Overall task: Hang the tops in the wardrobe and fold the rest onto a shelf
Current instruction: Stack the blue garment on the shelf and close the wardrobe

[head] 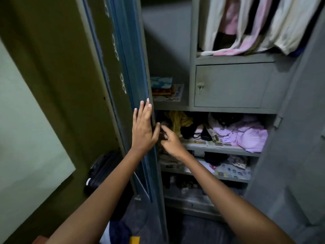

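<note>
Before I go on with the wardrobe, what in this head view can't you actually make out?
- Right hand: fingertips blurred at the door edge; whether they hold anything is unclear.
- Hanging rail: cut off by the top edge; only the lower parts of the hanging tops show.
- Locker compartment: door shut, contents hidden.
- Bottom shelf: too dark and blurred to tell items.
- Wardrobe's left shelf ends: hidden by the left door and left hand.

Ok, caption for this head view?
Left hand flat against wardrobe door, right hand reaching toward cluttered shelf.
</note>
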`<state>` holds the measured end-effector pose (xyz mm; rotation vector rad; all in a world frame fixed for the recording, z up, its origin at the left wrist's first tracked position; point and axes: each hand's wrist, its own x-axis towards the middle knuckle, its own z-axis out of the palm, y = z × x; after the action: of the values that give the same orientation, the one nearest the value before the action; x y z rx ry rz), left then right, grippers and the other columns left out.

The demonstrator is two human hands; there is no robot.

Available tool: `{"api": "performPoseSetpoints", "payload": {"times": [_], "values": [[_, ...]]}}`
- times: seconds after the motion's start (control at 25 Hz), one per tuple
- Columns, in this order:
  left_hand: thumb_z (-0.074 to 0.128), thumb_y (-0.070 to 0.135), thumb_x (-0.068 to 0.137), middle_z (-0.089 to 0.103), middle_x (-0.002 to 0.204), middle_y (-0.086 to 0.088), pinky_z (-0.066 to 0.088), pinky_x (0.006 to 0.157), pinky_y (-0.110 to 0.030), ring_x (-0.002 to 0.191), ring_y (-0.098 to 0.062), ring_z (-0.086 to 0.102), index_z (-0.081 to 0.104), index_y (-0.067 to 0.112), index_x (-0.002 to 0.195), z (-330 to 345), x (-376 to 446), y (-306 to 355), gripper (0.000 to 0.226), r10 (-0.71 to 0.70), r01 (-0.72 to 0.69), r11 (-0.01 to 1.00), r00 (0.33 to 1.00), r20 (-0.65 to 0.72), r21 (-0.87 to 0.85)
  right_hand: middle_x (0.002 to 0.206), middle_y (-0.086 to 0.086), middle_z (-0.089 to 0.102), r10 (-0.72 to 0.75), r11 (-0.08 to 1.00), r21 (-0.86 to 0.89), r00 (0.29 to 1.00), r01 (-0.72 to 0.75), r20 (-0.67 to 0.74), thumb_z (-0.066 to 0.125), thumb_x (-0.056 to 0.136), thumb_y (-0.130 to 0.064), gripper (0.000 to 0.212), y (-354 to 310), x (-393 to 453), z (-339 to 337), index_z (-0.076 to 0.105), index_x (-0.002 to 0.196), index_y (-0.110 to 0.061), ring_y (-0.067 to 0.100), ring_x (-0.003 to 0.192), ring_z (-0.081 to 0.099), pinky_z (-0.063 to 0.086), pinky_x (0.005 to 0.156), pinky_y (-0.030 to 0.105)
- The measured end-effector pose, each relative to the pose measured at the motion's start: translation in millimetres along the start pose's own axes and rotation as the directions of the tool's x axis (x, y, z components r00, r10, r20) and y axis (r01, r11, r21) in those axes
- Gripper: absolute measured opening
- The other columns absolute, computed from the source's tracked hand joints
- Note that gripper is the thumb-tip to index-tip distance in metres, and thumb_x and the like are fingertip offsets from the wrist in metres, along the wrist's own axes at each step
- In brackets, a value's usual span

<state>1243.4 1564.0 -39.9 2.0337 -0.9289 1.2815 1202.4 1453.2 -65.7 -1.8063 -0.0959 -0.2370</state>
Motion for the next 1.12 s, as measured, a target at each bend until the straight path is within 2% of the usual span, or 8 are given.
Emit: {"api": "performPoseSetpoints", "payload": {"times": [0.12,0.2,0.36,0.48,0.6,0.68,0.8,1.12], "values": [[0.06,0.018,0.083,0.025,0.151,-0.015,0.004,0.118,-0.037,0.145,-0.01,0.0,0.018,0.008,0.143,42,20,14,0.075,0.04,-0.041,0.999,0.997,0.069,0.019,0.145,0.013,0.036,0.069,0.998,0.024,0.991,-0.066,-0.116,0.046,0.085,0.014,0.061,20,17,-37,0.028,0.142,0.003,0.024,0.137,0.033,0.029,0.101,0.016],[0.062,0.023,0.082,0.027,0.151,-0.014,0.003,0.118,-0.037,0.144,-0.014,0.008,0.018,0.008,0.144,69,35,20,0.077,0.068,-0.077,0.995,0.99,0.122,0.069,0.141,0.016,0.042,0.07,0.997,0.037,0.98,-0.064,-0.188,0.051,0.084,0.011,0.058,33,34,-60,0.035,0.139,0.004,0.025,0.131,0.041,0.036,0.102,0.023],[0.065,0.02,0.077,0.031,0.15,-0.015,-0.003,0.117,-0.033,0.141,-0.023,0.021,0.02,0.004,0.142,133,68,27,0.081,0.085,-0.117,0.981,0.976,0.199,0.157,0.11,0.022,0.064,-0.04,0.999,-0.048,0.917,0.023,-0.397,0.055,0.085,0.006,0.026,48,73,-97,0.058,0.11,0.008,0.017,0.096,0.056,0.042,0.082,0.021],[0.066,0.018,0.075,0.027,0.151,-0.016,-0.011,0.117,-0.032,0.142,-0.023,0.014,0.015,0.004,0.144,174,87,30,0.087,0.031,-0.093,0.97,0.964,0.266,0.224,0.093,0.021,0.069,-0.088,0.983,-0.182,0.857,-0.007,-0.508,0.051,0.088,0.0,0.016,56,101,-122,0.065,0.093,0.007,0.014,0.083,0.055,0.039,0.071,0.023],[0.063,0.024,0.08,0.017,0.153,-0.015,-0.014,0.116,-0.035,0.144,-0.021,-0.01,0.011,0.004,0.146,209,102,21,0.086,0.057,-0.15,0.944,0.952,0.302,0.293,0.079,0.021,0.067,-0.11,0.97,-0.242,0.872,-0.01,-0.476,0.049,0.086,0.006,0.017,63,128,-148,0.063,0.078,0.012,0.013,0.075,0.05,0.032,0.06,0.021],[0.059,0.035,0.084,0.01,0.153,-0.017,-0.014,0.115,-0.036,0.143,-0.022,-0.018,0.009,0.004,0.146,225,113,10,0.086,0.047,-0.136,0.946,0.955,0.292,0.293,0.077,0.019,0.065,-0.091,0.956,-0.289,0.902,-0.038,-0.422,0.047,0.084,0.01,0.017,67,147,-165,0.063,0.08,0.014,0.014,0.074,0.049,0.03,0.057,0.022],[0.06,0.048,0.082,0.01,0.152,-0.026,-0.016,0.114,-0.034,0.141,-0.033,-0.004,0.005,0.003,0.146,241,123,0,0.096,-0.053,-0.013,0.97,0.963,0.263,0.244,0.08,0.017,0.066,-0.068,0.939,-0.338,0.929,-0.063,-0.363,0.049,0.084,0.008,0.017,73,166,-183,0.065,0.086,0.013,0.014,0.075,0.051,0.031,0.056,0.021],[0.043,0.05,0.082,0.016,0.15,-0.029,-0.013,0.115,-0.034,0.139,-0.035,0.005,0.007,0.001,0.146,265,134,-5,0.088,-0.052,-0.015,0.969,0.963,0.263,0.248,0.072,0.006,0.056,-0.059,0.942,-0.329,0.938,-0.061,-0.342,0.05,0.087,0.005,0.018,80,189,-201,0.066,0.088,0.012,0.013,0.065,0.049,0.035,0.052,0.018]]}}
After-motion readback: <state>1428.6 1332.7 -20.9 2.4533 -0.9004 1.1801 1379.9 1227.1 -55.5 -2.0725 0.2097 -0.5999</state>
